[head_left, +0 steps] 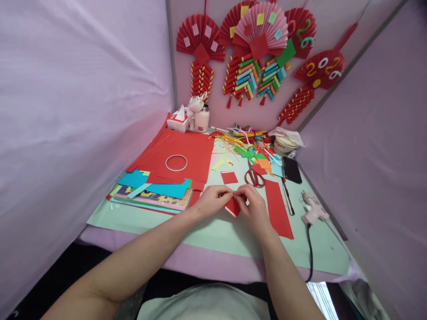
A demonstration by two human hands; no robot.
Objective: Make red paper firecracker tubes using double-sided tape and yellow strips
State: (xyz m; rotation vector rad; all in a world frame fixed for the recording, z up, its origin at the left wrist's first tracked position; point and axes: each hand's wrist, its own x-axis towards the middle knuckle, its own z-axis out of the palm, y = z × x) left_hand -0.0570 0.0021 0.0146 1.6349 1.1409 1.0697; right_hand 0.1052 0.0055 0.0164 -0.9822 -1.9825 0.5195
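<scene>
My left hand (213,199) and my right hand (254,205) meet over the pale green table mat (140,220). Both pinch a small folded piece of red paper (232,207) between the fingertips, the left on its upper left edge and the right on its upper right. The piece is tilted, its lower corner near the mat. A small red paper square (229,177) lies just beyond my hands. Red-handled scissors (255,177) rest to the right of that square. A long red paper strip (279,207) lies right beside my right hand.
A stack of red and coloured sheets (173,164) with a white ring (176,162) lies left. Coloured scraps (253,151), a bowl (284,144), a phone (292,169), a pen (287,195) and a glue gun (313,211) sit right. Tissue box (178,122) and paper fans (260,35) stand behind.
</scene>
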